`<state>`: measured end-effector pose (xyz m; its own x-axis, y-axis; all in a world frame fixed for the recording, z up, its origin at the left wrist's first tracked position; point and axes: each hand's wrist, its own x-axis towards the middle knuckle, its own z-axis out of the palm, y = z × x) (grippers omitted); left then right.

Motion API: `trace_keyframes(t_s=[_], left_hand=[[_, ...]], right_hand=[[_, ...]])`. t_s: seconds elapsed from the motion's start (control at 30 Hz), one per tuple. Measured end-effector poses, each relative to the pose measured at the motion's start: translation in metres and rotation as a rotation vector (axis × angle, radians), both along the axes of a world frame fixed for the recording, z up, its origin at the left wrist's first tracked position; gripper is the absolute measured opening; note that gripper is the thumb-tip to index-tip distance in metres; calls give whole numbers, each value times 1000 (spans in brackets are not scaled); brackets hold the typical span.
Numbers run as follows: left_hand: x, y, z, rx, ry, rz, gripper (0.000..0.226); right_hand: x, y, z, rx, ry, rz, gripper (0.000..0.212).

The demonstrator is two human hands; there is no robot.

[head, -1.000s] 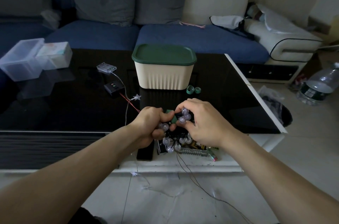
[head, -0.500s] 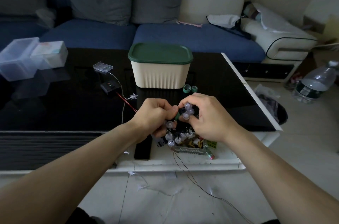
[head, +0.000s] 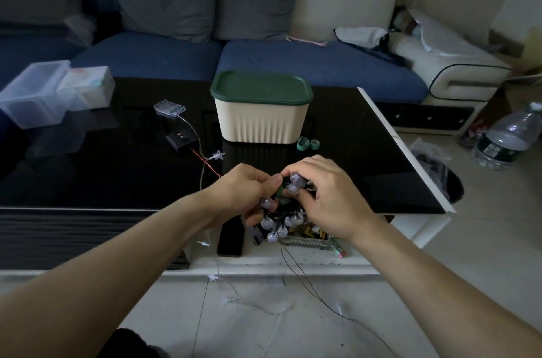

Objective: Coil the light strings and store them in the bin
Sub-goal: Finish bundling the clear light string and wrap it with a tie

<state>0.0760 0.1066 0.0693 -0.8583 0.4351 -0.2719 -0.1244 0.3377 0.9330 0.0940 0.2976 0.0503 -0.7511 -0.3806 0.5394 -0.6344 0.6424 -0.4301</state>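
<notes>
The hands (head: 293, 196) hide most of the bundled light string (head: 281, 219).

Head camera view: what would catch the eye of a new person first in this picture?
First, the two hands, left hand and right hand, which hold a bundle of round-bulb lights over the near edge of the black table. Behind them stands the cream bin, its green lid on.
</notes>
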Motion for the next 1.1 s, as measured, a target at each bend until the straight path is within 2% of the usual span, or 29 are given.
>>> trace_keyframes(t_s=[0.17,0.3,0.47,0.6,0.67,0.77,0.83,0.93,1.1], left_hand=[[0,-8,-12,196,-96,184,39],[-3,-6,-11,271,-95,297,41],[-1,-6,-12,275,-128,303,55],[-1,-3,-11,310,-146,303,44],[0,-2,-11,316,-157,289,40],[1,0,-10,340,-173,300,37],[0,2,-10,354,-173,307,34],[-1,2,-11,369,-190,321,35],[2,6,-11,355,-211,318,37]], right_hand=[[1,-19,4,-233,55,-180,40],[3,-26,6,-137,27,-113,24],[2,-29,2,-156,-74,-184,16],[1,-29,0,-219,-85,-216,21],[1,-25,3,-196,-65,-168,18],[-4,-20,5,-84,137,-43,11],[-8,-16,6,-4,191,-32,10],[-13,-11,4,89,167,-86,18],[-10,-18,4,43,127,-227,20]])
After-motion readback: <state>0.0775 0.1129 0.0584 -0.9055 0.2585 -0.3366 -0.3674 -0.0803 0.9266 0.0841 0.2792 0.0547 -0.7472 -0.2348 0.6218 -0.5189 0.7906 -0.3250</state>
